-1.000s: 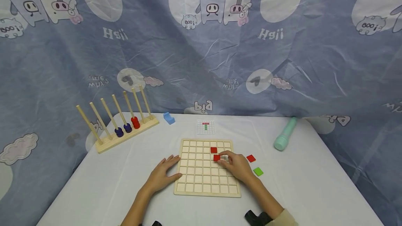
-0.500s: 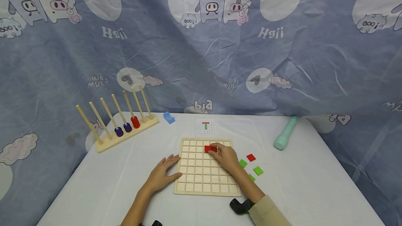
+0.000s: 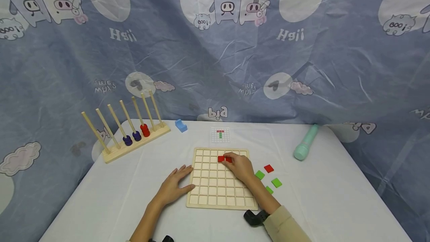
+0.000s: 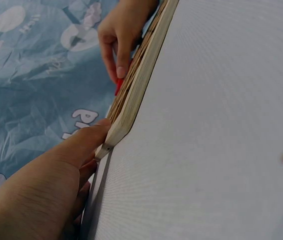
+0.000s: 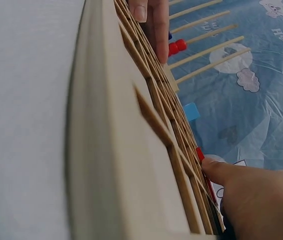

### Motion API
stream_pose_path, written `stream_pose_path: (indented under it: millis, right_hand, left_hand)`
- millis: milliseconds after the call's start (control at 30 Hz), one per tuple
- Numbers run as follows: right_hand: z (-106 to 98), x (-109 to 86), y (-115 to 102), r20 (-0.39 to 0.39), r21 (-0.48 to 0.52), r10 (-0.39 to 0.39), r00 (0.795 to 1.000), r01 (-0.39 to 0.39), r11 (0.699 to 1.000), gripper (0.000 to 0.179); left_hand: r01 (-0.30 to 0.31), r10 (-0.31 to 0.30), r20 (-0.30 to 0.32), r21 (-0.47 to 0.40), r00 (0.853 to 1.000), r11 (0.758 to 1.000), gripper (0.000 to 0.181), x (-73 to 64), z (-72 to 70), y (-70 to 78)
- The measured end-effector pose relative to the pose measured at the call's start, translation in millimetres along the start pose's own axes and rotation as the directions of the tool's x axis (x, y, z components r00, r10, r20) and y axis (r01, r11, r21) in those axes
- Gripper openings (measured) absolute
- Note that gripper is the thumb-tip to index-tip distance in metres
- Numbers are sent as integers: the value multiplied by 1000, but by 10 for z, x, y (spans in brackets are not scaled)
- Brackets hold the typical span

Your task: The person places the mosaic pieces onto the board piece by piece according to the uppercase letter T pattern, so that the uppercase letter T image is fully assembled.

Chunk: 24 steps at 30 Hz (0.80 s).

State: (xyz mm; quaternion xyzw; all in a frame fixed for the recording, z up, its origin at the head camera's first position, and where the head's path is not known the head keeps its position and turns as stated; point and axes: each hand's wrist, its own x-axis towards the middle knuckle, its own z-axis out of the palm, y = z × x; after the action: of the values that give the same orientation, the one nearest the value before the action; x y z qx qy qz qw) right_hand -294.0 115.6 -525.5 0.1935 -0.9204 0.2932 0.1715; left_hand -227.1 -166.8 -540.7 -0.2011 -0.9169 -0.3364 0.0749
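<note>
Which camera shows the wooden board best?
The head view: nearly the whole wooden board shows from above. The left wrist view mostly shows its edge; the right wrist view, a close, slanted part.

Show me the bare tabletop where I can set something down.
Bare tabletop lies right of the loose tiles; another patch lies between the bead rack and the left hand. Crowded: right of the board, where those tiles lie close to the right forearm.

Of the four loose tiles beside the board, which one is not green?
The red tile, at the far edge of the group; the other three tiles are green.
</note>
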Motion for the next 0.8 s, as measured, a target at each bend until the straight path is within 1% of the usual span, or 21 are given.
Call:
stream_pose_path:
  millis: [67, 167, 300, 433, 667, 800]
  right_hand:
    - [9, 4, 6, -4, -3, -5, 1000, 5, 1000, 34]
    - [6, 10, -1, 12, -5, 11, 1000, -11, 1000, 34]
    - [-7, 14, -6, 39, -20, 36, 999, -35, 999, 37]
    - [-5, 13, 11, 45, -41, 42, 998, -41, 998, 40]
    - [-54, -22, 8, 55, 15, 62, 997, -63, 998, 38]
    - [-119, -54, 14, 61, 23, 67, 996, -69, 997, 37]
  left_hand:
    - [7, -7, 3, -4, 1000, 1000, 70, -1, -3, 0]
    - [10, -10, 3, -7, 1000, 1000, 70, -3, -5, -2]
    - [-2, 2, -5, -1, 1000, 1000, 70, -2, 1, -7]
    - [-3, 3, 0, -7, 1000, 1000, 69, -2, -3, 3]
    - [5, -5, 3, -11, 1000, 1000, 69, -2, -2, 8]
    - [6, -6, 1, -17, 1000, 1000, 70, -6, -2, 3]
